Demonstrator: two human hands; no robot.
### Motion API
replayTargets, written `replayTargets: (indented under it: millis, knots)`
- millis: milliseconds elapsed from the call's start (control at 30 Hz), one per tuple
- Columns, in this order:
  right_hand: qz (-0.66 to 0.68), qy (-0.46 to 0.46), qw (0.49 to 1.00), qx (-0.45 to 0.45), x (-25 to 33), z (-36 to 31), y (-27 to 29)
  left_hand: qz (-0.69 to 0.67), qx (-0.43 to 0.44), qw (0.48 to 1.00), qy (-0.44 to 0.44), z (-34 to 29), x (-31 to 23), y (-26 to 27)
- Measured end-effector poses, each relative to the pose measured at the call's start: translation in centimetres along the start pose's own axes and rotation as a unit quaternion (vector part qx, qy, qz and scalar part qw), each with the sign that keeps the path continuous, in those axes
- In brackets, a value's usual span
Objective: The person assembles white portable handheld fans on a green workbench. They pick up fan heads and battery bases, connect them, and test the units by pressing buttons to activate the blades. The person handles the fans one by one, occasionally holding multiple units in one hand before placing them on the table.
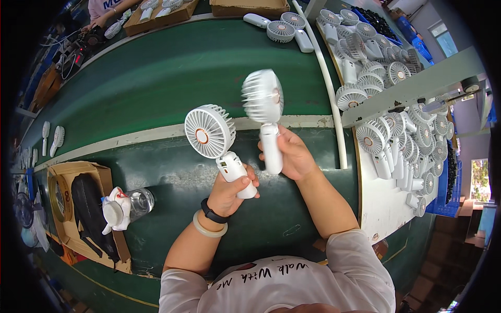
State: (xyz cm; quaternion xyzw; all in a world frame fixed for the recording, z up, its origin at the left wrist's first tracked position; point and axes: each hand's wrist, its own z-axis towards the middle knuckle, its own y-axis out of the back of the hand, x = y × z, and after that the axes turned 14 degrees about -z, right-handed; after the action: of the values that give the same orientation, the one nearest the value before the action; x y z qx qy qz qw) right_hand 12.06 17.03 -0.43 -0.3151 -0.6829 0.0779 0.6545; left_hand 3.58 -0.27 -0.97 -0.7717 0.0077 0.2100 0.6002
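My left hand is closed round the handle of a white handheld fan. Its round grille with a copper-coloured centre ring faces up, and a small display and a button show on the handle. Just to the right, my right hand grips a second white handheld fan by its handle. That fan's head is turned sideways and smeared by motion. Both fans are held upright above the green work surface, with their heads apart from each other.
Many white fans crowd a white board at right, beyond a white pipe. Several fans lie at the far side of the green belt. At left are a cardboard box, a black pouch and a clear bottle.
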Motion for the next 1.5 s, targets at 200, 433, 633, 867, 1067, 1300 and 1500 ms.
replayTargets:
  millis: [200, 433, 633, 867, 1067, 1300, 1500]
  knots:
    - [-0.101, -0.019, 0.993, -0.059, 0.2, 0.2, -0.7, 0.027, -0.014, 0.999, -0.025, 0.1, 0.1, -0.4]
    - [-0.112, -0.006, 0.991, -0.072, 0.2, 0.4, -0.7, 0.076, -0.026, 0.996, -0.029, 0.1, 0.2, -0.8]
    - [-0.100, -0.005, 0.992, -0.079, 0.4, 0.4, -0.9, 0.065, -0.017, 0.997, -0.028, 0.1, 0.1, -0.4]
    - [-0.094, -0.003, 0.992, -0.083, 0.3, 0.3, -0.8, 0.050, 0.014, 0.998, -0.030, 0.1, 0.4, -0.3]
    - [-0.084, -0.007, 0.993, -0.080, -0.4, 0.2, -0.7, 0.104, -0.027, 0.993, -0.043, 0.3, 0.6, -1.0]
    - [-0.071, 0.045, 0.996, -0.001, -1.8, -0.1, -1.8, 0.334, -0.046, 0.918, -0.209, 0.7, 2.3, -0.7]
    - [-0.162, -0.015, 0.986, -0.024, -2.1, -0.6, -0.5, 0.642, -0.020, 0.750, -0.155, -2.4, 1.7, -4.3]
